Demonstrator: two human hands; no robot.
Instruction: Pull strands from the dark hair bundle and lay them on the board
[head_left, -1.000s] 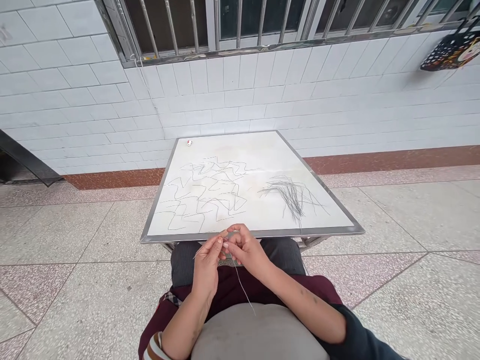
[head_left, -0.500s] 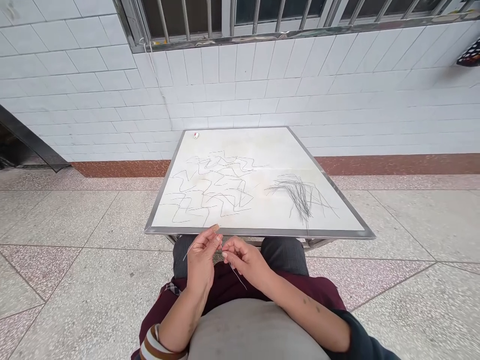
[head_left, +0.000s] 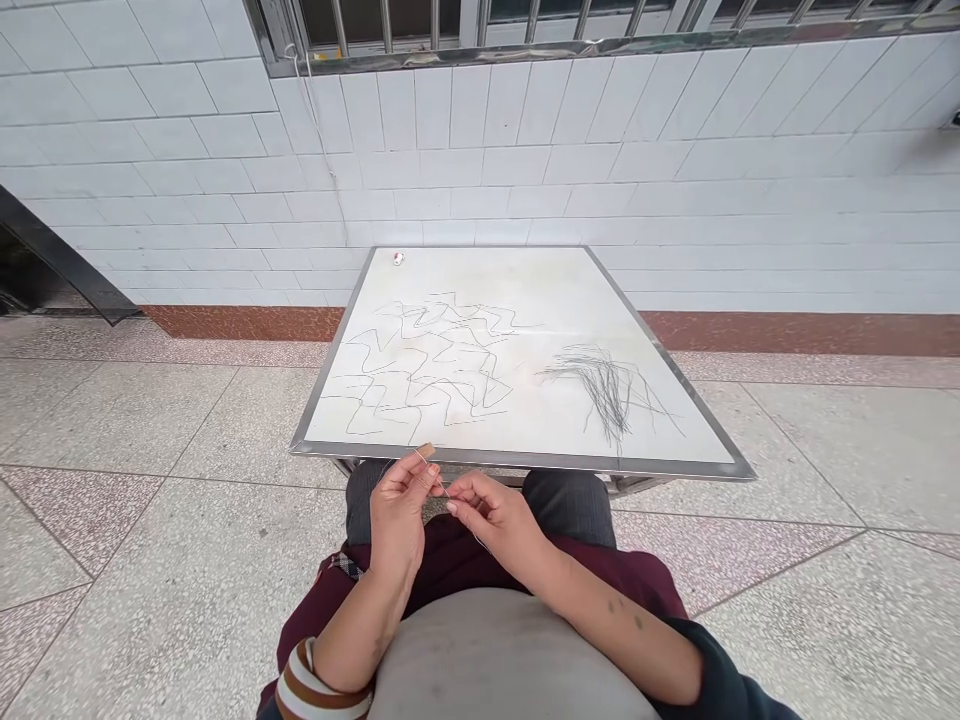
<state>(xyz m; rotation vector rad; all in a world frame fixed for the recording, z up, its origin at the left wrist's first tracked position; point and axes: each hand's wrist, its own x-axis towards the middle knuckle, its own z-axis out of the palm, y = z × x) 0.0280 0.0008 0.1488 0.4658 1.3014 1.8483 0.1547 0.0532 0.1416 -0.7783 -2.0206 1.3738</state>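
Note:
Over my lap, just before the near table edge, my left hand [head_left: 397, 515] pinches a thin wire [head_left: 444, 490] between thumb and fingers. A tan wrap covers one of its fingertips. Close beside it, my right hand [head_left: 502, 520] is closed on the same wire with thumb and forefinger, leaving a small gap between the hands. One wire end shows above the left fingers, and a short bit shows below the right hand. Several bent, zigzag wires [head_left: 446, 382] lie spread on the left part of the table. A bundle of straighter dark wires [head_left: 609, 395] lies at the right.
The white table [head_left: 517, 275] has a grey metal rim and stands by a white tiled wall [head_left: 510, 130]. A small white-and-red object [head_left: 398, 259] sits at its far left corner. Above is a barred window [head_left: 480, 25]; a thin cord [head_left: 322, 150] hangs from it.
My left hand has shifted slightly left and its wire end now points up rather than down to the left. Less wire shows below my right hand. The camera view has shifted slightly.

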